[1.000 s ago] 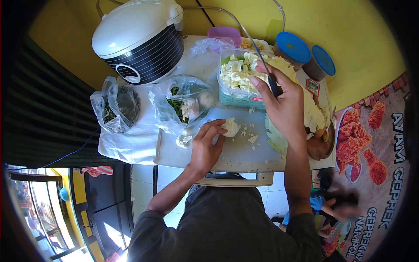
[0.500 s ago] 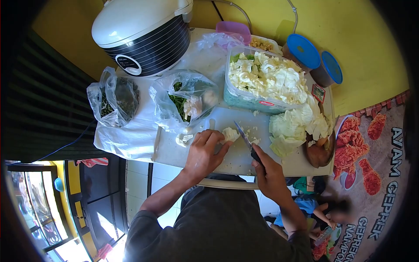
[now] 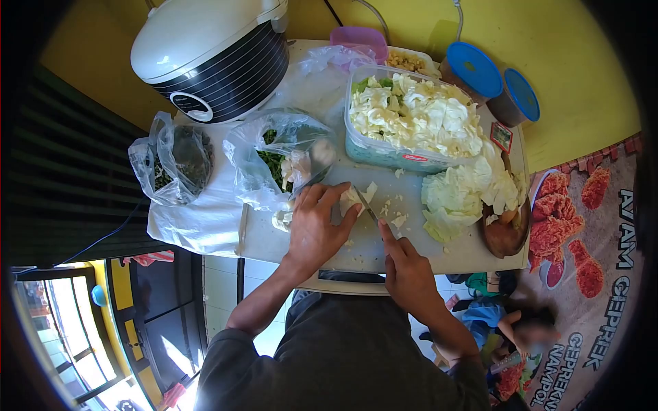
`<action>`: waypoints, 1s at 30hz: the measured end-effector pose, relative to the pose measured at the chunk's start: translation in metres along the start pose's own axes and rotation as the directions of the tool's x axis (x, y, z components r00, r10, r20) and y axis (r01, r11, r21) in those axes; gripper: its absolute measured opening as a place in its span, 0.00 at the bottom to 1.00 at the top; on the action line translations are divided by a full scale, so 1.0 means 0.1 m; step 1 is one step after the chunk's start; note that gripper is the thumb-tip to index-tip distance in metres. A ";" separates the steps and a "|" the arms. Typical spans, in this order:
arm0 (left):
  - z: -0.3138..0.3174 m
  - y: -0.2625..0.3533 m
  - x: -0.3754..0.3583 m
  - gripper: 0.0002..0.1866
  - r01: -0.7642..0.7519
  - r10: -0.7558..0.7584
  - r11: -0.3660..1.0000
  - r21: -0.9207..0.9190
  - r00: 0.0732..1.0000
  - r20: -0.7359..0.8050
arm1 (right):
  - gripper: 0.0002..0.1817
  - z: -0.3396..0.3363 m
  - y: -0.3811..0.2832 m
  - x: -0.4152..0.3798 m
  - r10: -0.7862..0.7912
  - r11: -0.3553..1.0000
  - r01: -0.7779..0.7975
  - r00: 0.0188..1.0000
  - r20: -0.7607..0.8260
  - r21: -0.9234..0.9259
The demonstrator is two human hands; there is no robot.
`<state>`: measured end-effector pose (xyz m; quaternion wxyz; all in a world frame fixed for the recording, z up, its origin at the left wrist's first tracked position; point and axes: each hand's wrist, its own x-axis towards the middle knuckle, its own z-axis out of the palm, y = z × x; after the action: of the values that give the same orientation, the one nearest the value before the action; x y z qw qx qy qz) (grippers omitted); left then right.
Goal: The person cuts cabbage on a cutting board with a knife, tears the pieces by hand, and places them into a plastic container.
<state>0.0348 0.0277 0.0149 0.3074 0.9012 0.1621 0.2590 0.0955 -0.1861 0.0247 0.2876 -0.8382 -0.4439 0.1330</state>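
Note:
On the pale cutting board [image 3: 381, 183], my left hand [image 3: 319, 226] has its fingertips and thumb closed on a small white cabbage piece [image 3: 350, 199]. My right hand [image 3: 408, 274] grips a knife [image 3: 364, 203] by its dark handle, index finger stretched along it. The blade lies against the piece, close to my left fingers. Small white scraps are scattered right of the blade. A partly leafed cabbage [image 3: 445, 205] rests at the board's right side. Behind it, a clear plastic tub [image 3: 391, 156] is heaped with cut cabbage [image 3: 425, 116].
Left of the board lie a plastic bag [image 3: 240, 161] with greens and garlic-like bulbs, and another bag [image 3: 171, 164]. A rice cooker [image 3: 219, 75] stands behind. At right are a brown stone mortar [image 3: 504, 236] and blue-lidded containers [image 3: 474, 70]. Another person [image 3: 483, 322] is low at the right.
The knife has shifted left and down onto the cabbage piece, its blade now against it. My right hand has moved left and slightly lower. The whole view has shifted a little.

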 end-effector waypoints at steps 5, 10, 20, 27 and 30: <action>0.00 0.07 -0.02 0.18 0.086 -0.092 0.993 -0.075 0.992 -0.086 | 0.43 0.00 -0.06 0.04 0.017 0.998 -0.015 0.999 0.035 -0.063; 0.06 -0.03 -0.16 0.11 -0.013 0.006 0.997 -0.080 0.996 -0.088 | 0.43 -0.06 -0.05 0.08 0.012 0.997 -0.007 0.998 0.066 -0.074; 0.07 -0.03 -0.16 0.10 -0.008 0.004 0.998 -0.062 0.997 -0.074 | 0.44 -0.07 -0.11 0.29 0.012 0.981 0.008 0.994 0.107 -0.192; 0.09 -0.03 -0.17 0.10 -0.019 0.013 0.998 -0.065 0.996 -0.090 | 0.42 -0.14 0.01 0.10 -0.005 0.989 0.023 0.993 0.121 -0.147; 0.09 -0.03 -0.19 0.11 -0.013 0.007 0.999 -0.051 0.993 -0.116 | 0.40 -0.15 0.07 -0.08 0.004 0.996 0.004 0.996 0.088 -0.091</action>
<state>0.0246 0.0169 0.0000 0.3195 0.8772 0.1682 0.3164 0.1027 -0.2012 0.0319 0.2292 -0.8437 -0.4618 0.1494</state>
